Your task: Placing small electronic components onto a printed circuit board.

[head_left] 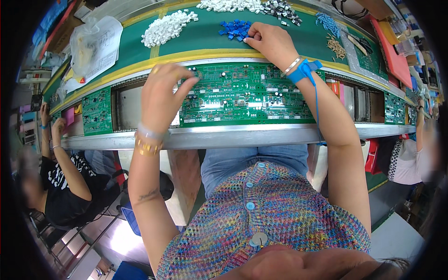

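In front of me lies a green circuit board (pixel 252 100), set with many small parts, in a metal-edged track. My left hand (pixel 161 93) hovers over its left end, fingers curled and thumb drawn close to the index finger. What those fingertips hold, if anything, is too small and blurred to make out. Beyond the board, my right hand (pixel 273 39) reaches to a pile of small blue components (pixel 233 29). Its thumb and index finger pinch at a blue component on the pile's right edge. A blue strap with a cord circles my right wrist.
White connectors (pixel 168 29) lie heaped on the green bench, with black-and-white parts (pixel 282 13), light-blue parts (pixel 328 23) and tan parts (pixel 336 47) farther right. Another circuit board (pixel 97 112) sits left in the track. A paper sheet (pixel 105 44) lies far left. People work on both sides.
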A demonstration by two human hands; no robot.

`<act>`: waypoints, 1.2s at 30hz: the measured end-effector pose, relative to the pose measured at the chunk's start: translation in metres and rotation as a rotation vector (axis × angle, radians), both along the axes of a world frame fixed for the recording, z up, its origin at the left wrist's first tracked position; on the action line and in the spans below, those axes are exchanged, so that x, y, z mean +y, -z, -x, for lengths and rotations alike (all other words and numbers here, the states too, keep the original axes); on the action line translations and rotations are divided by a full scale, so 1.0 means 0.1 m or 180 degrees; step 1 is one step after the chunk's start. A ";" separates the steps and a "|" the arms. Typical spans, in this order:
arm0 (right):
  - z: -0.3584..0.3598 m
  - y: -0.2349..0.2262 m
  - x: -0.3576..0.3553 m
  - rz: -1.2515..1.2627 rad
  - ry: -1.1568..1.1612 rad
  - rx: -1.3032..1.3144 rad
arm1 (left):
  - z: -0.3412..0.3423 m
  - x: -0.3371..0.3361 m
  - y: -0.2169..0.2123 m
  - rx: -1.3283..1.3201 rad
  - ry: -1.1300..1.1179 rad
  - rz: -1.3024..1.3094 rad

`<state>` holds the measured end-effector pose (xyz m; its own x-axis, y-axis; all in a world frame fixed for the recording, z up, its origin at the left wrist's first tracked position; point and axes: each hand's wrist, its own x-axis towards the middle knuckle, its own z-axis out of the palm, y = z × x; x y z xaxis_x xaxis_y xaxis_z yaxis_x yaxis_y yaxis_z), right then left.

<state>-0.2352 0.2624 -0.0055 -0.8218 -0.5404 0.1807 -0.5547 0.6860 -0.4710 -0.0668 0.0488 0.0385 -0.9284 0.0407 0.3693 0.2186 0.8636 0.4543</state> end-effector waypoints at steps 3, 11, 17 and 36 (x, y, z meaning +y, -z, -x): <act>-0.02 -0.04 0.14 0.0311 -0.0105 -0.0194 | 0.52 0.11 0.12 0.0098 0.0359 0.0214; -0.35 -0.31 0.59 0.0609 -0.0447 -0.0408 | 1.16 0.34 0.46 -0.0005 -0.0057 0.0284; -0.68 -0.39 0.72 0.0515 -0.0214 -0.0994 | 1.04 0.27 0.38 -0.0312 0.0083 -0.0303; -0.75 -0.07 0.58 -0.0031 -0.0805 0.0430 | 0.34 -0.05 0.38 -0.0798 -0.0311 -0.2156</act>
